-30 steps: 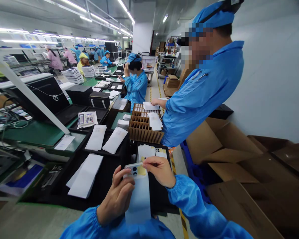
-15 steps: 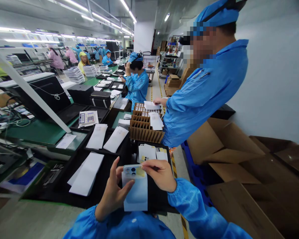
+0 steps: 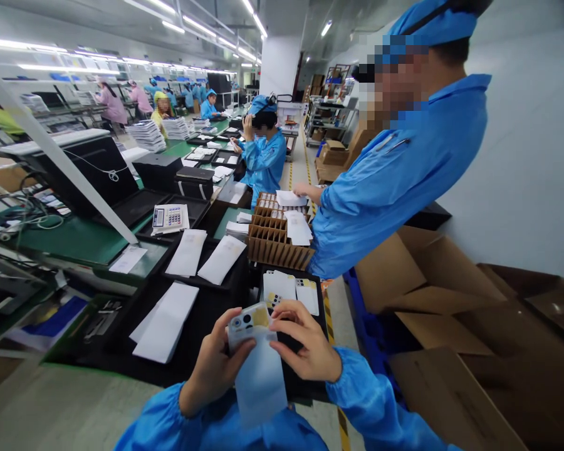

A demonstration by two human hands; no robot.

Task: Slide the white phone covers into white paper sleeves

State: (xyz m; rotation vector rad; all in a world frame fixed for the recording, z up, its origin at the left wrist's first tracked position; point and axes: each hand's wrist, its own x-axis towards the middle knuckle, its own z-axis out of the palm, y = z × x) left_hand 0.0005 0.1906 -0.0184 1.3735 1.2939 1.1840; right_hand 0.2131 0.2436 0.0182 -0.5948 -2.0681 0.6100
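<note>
Just above the desk's near edge, the left hand and right hand share a pale phone with a yellow camera block, its lower part inside a white paper sleeve. Sleeving looks to be the step in hand (in or out, I cannot tell). Further sliding calls for a steady pinch. Both hands' fingers curl narrowly around the phone's top. Beyond lie similar pale phones, then a brown cardboard divider box.

Pretty bright and even here, all from the long ceiling tube lights that blow out white, hardly any hard shadows, sharp in the middle but the wide lens bends the edges badly and the far workstations go soft.
</note>
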